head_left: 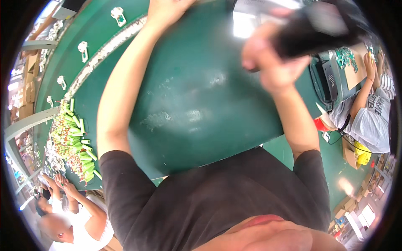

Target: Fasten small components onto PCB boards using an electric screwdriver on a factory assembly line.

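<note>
My left arm reaches across the green worktable [209,117], and my left hand [169,11] is at the far edge of the view with its fingers mostly cut off. What it touches there is out of sight. On the far right side of the table, my right hand [274,62] is raised and smeared by motion. Its fingers are closed round a bulky black object [316,31], too blurred to name. Behind that hand lies a pale, shiny flat thing [247,23], partly hidden by it.
Several light-green cylindrical cells with wires [77,142] are heaped at the left. Small white parts [118,16] sit along a curved belt beyond a worn rail [104,42]. A black box with a cable [328,79] stands right. Co-workers [83,217] sit left and right.
</note>
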Tool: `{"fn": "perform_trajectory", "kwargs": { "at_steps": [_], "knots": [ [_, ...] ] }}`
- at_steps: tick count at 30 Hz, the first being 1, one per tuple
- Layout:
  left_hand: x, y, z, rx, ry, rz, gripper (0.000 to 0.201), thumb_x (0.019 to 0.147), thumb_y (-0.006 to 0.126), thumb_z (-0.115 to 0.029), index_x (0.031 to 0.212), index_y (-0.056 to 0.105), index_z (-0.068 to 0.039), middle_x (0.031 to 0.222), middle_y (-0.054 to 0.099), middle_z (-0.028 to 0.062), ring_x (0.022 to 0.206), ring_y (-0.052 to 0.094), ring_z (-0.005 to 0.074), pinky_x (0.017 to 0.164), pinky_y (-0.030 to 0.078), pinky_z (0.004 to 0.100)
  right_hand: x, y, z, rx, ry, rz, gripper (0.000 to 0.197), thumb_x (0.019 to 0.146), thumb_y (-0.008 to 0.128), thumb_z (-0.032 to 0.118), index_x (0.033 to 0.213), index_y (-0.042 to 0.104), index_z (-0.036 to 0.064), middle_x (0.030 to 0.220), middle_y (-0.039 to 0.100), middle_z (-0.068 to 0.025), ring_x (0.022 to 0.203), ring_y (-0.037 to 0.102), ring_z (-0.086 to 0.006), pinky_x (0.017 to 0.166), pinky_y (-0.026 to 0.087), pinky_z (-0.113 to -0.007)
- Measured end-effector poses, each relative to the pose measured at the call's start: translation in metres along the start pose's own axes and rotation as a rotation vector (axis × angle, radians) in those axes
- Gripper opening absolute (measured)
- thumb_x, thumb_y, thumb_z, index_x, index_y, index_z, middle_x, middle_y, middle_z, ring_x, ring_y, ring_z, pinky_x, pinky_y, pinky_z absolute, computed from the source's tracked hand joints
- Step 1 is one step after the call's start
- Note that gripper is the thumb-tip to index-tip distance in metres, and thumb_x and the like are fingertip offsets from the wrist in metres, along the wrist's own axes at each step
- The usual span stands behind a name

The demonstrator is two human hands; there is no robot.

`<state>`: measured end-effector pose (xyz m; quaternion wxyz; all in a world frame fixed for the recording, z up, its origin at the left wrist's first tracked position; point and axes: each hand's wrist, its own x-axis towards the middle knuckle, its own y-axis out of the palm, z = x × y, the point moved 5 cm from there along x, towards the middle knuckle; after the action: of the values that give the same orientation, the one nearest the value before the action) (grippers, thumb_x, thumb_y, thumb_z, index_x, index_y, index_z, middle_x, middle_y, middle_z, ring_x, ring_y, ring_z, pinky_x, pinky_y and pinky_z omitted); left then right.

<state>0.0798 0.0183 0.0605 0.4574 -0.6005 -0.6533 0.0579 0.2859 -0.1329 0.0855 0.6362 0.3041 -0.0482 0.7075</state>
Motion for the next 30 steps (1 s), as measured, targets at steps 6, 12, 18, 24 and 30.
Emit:
{"fn": "perform_trajectory", "kwargs": {
  "at_steps": [6, 12, 18, 24, 30],
  "knots": [
    [-0.111, -0.011, -0.073, -0.050, 0.203, 0.284, 0.054, 0.075, 0.087, -0.026, 0.124, 0.070, -0.015, 0.152, 0.045, 0.0214, 0.133, 0.051, 0.0383, 0.105, 0.049, 0.0475, 0.036, -0.059, 0.058, -0.224, -0.385, 0.063, 0.025, 0.095, 0.042, 0.021, 0.085, 0.055, 0.0023, 0.072, 0.052, -0.0085, 0.062, 0.051, -0.0208, 0.062, 0.047, -0.042],
    [-0.156, -0.001, -0.082, -0.159, 0.267, 0.394, 0.045, 0.071, 0.088, -0.017, 0.114, 0.075, -0.014, 0.157, 0.046, 0.0182, 0.132, 0.056, 0.0361, 0.098, 0.053, 0.0428, 0.044, -0.017, 0.046, -0.617, -0.296, 0.126, 0.052, 0.103, 0.056, 0.018, 0.146, 0.036, -0.0032, 0.078, 0.055, -0.0052, 0.055, 0.056, -0.0152, 0.053, 0.054, -0.031],
    [-0.165, -0.001, -0.078, -0.214, 0.297, 0.436, 0.043, 0.074, 0.087, -0.019, 0.115, 0.076, -0.014, 0.155, 0.048, 0.0184, 0.127, 0.060, 0.0356, 0.102, 0.053, 0.0422, 0.040, -0.059, 0.018, -0.081, 0.077, 0.092, 0.023, 0.093, 0.046, 0.023, 0.078, 0.051, 0.0053, 0.062, 0.045, -0.0061, 0.060, 0.047, -0.0169, 0.061, 0.042, -0.037],
    [-0.170, 0.001, -0.073, -0.209, 0.318, 0.429, 0.037, 0.074, 0.086, -0.021, 0.110, 0.079, -0.014, 0.150, 0.054, 0.0157, 0.128, 0.061, 0.0332, 0.103, 0.052, 0.0425, -0.001, -0.013, -0.003, -0.136, 0.033, 0.112, 0.020, 0.093, 0.044, 0.024, 0.080, 0.047, 0.0091, 0.071, 0.044, -0.0035, 0.061, 0.046, -0.0157, 0.061, 0.042, -0.035],
    [-0.146, 0.000, -0.094, 0.127, 0.419, 0.889, 0.034, 0.083, 0.080, -0.023, 0.109, 0.073, -0.003, 0.143, 0.049, 0.0338, 0.128, 0.057, 0.0441, 0.103, 0.049, 0.0450, -0.015, -0.003, -0.022, -0.137, 0.099, 0.249, 0.017, 0.095, 0.042, 0.023, 0.088, 0.046, 0.0079, 0.072, 0.048, -0.0067, 0.065, 0.048, -0.0183, 0.067, 0.044, -0.036]
  ]
}}
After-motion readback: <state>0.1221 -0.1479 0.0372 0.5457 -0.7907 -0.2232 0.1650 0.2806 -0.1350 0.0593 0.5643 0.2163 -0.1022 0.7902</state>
